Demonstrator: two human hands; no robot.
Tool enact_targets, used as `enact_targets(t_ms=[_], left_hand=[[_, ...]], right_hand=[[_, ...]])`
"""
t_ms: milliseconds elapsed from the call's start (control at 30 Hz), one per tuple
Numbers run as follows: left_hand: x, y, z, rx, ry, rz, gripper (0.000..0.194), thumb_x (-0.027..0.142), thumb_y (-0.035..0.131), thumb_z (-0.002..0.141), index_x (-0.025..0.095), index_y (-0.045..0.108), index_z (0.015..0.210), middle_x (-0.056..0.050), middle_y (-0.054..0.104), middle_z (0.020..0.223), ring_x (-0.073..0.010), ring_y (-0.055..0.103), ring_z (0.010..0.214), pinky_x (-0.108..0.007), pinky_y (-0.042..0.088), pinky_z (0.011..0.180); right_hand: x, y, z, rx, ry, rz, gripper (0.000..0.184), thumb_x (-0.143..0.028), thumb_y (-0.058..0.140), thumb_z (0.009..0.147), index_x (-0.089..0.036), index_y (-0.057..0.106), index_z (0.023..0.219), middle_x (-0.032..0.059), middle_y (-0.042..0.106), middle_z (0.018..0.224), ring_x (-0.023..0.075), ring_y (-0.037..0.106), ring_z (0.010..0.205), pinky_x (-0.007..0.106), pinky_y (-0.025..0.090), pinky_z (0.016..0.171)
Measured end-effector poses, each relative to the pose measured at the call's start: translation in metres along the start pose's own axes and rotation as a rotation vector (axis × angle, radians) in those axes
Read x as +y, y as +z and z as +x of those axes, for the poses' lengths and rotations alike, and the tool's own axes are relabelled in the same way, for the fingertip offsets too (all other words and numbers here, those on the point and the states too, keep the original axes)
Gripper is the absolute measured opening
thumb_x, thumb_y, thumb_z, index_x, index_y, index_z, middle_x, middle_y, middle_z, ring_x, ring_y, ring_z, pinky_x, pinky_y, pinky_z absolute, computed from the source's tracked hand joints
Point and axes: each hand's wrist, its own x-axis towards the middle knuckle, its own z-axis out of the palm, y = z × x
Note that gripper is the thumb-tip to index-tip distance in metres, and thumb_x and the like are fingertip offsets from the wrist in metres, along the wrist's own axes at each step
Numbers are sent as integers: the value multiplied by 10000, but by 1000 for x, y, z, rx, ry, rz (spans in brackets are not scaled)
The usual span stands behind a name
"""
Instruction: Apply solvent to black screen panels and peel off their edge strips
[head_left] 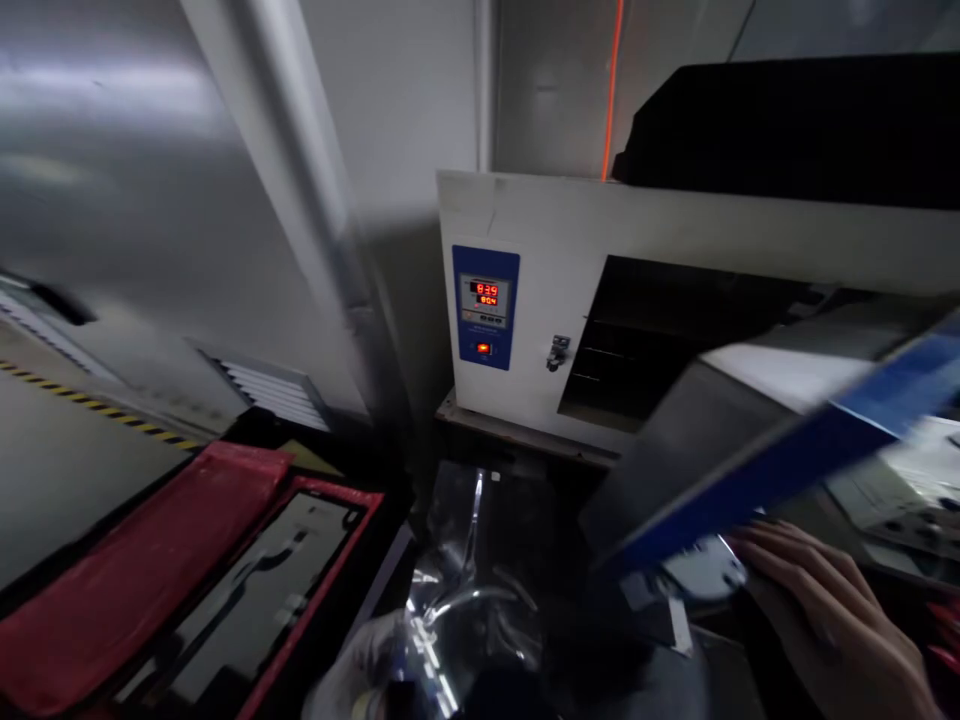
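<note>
From my remote seat, I judge the work to be under way: each hand is at an item of its own, low in the view. How much is finished and how much is left, I cannot tell; blur and shadow hide too much.

The left hand (358, 662), pale and smeared, is at the edge of some clear plastic (469, 590); whether its fingers are closed on it, I cannot tell. The right hand (832, 610) is well apart from the left, fingers together and stretched toward a small pale plate (705, 572). I cannot make out whether it grips the plate.

The clear plastic lies bottom centre, glossy, creased, with bright streaks of reflected light. The pale plate sits below a tilted, blue-edged grey box (697, 425), its outline blurred.

Behind stands a white cabinet (540, 300) with glowing red digits. At lower left, red wrapping (135, 570) lies beside a pale panel (259, 595) with dark markings.
</note>
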Motion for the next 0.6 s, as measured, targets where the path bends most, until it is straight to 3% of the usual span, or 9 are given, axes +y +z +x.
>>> enact_targets(t_ms=[67,133,233,367,433,500,567,600], left_hand=[[-11,2,-5,-24,23,-12,835,898,934,776,320,919,1378,-173,880,1271,-496,832,1253,-587,670,1117],[-28,2,-11,-3,27,32,783,888,959,755,342,936,1317,-147,887,1261,-484,837,1244,-578,657,1132],[-49,1,-20,51,-14,79,702,791,1013,778,368,912,1328,-99,886,1275,-433,829,1266,-567,674,1104],[-55,6,-26,122,-94,82,580,646,859,1050,244,788,1462,-125,791,1446,-364,766,1333,-539,690,1113],[-51,9,-24,160,-153,100,513,584,823,1097,210,778,1445,-117,763,1462,-366,753,1326,-529,691,1114],[-46,12,-22,186,-211,122,498,564,814,1109,176,777,1418,-114,755,1454,-366,753,1305,-533,689,1122],[-44,13,-20,202,-260,141,486,559,807,1116,160,779,1393,-109,754,1448,-366,754,1294,-533,685,1131],[-43,14,-19,209,-279,147,481,555,811,1114,160,780,1388,-107,753,1446,-368,753,1293,-532,686,1129]], right_hand=[[-13,18,53,-17,-242,-59,544,-672,565,1232,-260,917,1190,116,846,1108,209,760,1130,379,578,1039],[-29,41,100,-40,-378,-134,586,-648,517,1255,-238,904,1096,80,838,995,168,718,981,335,539,964],[-45,82,156,-49,-317,-248,762,-698,390,1257,-181,849,935,82,779,881,145,667,899,319,463,896],[-46,129,206,-80,-176,-379,1023,-787,123,1202,-117,809,843,115,744,818,148,694,871,318,367,764],[-45,139,217,-112,-134,-384,960,-765,206,1229,-120,816,864,124,760,834,182,723,887,320,390,755],[-48,138,212,-72,-134,-334,698,-667,461,1261,-140,854,1027,152,829,995,259,762,998,360,496,831],[-57,130,189,49,-117,-217,476,-607,628,1215,-185,848,1236,173,849,1238,335,771,1144,455,577,960],[-63,124,171,109,-83,-123,461,-620,648,1196,-210,831,1305,171,836,1327,353,769,1193,491,597,1003]])
